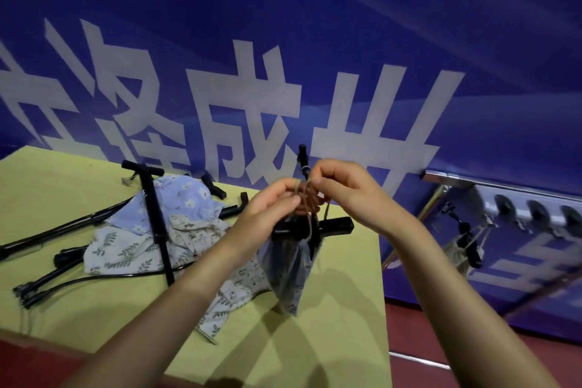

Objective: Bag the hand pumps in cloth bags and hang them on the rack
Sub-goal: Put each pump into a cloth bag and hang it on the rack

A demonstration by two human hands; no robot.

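Pump [327, 225] in bag [288, 274], cords pinched.
Left hand [271, 201] and right hand [343, 186] each pinch the cord [327, 208] above it.

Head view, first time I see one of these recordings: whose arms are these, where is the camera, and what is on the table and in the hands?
The camera sits on a person's head and looks forward and down, so the two bare arms are the wearer's own. There is no machine here. The left hand and right hand both pinch the drawstring of a grey cloth bag, held up above the yellow table. A hand pump is inside it; its black handle sticks out of the top. On the table lie more black hand pumps and a heap of patterned cloth bags. To the right, a rack on the blue wall already carries one bagged pump.
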